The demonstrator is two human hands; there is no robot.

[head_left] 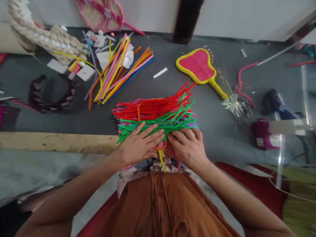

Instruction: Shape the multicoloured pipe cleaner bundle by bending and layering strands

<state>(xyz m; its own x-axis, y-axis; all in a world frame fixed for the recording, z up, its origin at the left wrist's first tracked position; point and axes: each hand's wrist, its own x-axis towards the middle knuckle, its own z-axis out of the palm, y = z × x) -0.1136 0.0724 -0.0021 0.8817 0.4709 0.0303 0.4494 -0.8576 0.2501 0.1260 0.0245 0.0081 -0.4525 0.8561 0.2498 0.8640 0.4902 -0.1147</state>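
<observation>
A woven mat of coloured plastic straws (pixel 158 113), red on top and green, blue and pink below, lies on the dark floor in front of me. My left hand (pixel 139 144) lies flat on its near edge with the fingers stretched out over the green straws. My right hand (pixel 189 146) rests beside it with curled fingers pinching straws at the near edge, next to a yellow straw (pixel 161 160) that hangs down toward my lap.
A loose bundle of coloured straws (pixel 120 72) lies beyond the mat at the left. A finished pink and yellow fan (pixel 198 67) lies to the right, another pink fan (pixel 101 13) leans at the wall. A wooden plank (pixel 56 141) runs along the left. A glue gun (pixel 278 105) lies at the right.
</observation>
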